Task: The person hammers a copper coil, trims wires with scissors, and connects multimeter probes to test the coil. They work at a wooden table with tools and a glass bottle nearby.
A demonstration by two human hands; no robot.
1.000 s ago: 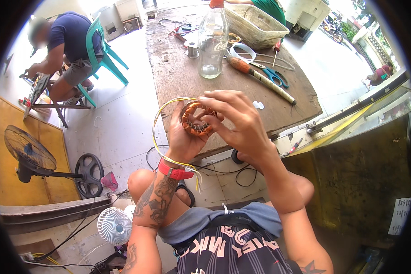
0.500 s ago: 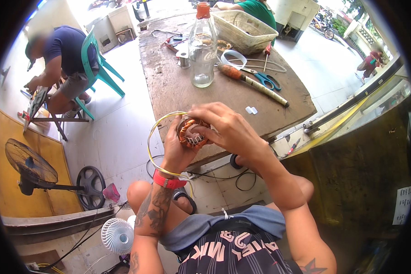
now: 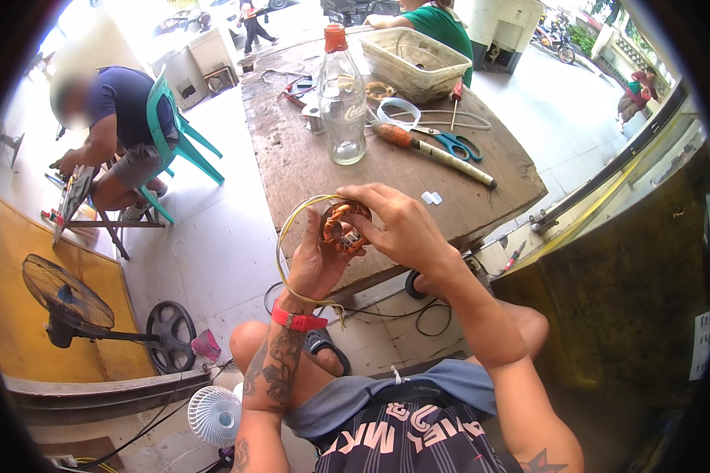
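Observation:
My left hand (image 3: 314, 264) cradles a ring-shaped motor stator with orange copper windings (image 3: 335, 225), just beyond the front edge of the wooden table. My right hand (image 3: 402, 225) grips the ring from its right side, fingers over the top and thumb at the inner slots. Yellow and white wires (image 3: 282, 246) loop from the ring around the left of my left hand. On the table (image 3: 284, 158) beyond are a glass bottle (image 3: 341, 118), two small white pieces (image 3: 431, 197), a long orange-tipped rod (image 3: 442, 158) and blue scissors (image 3: 454, 143).
The table also holds a plastic tub (image 3: 410, 67), a screwdriver (image 3: 456, 98) and a white band (image 3: 398, 109). A co-worker (image 3: 118, 134) bends over work in a green chair at left. Fans (image 3: 67, 299) stand lower left. A person in green (image 3: 434, 31) is behind the tub.
The ring is tilted differently between my hands, with both still holding it. The table scene has shifted down in the view, and the co-worker at left stays bent over.

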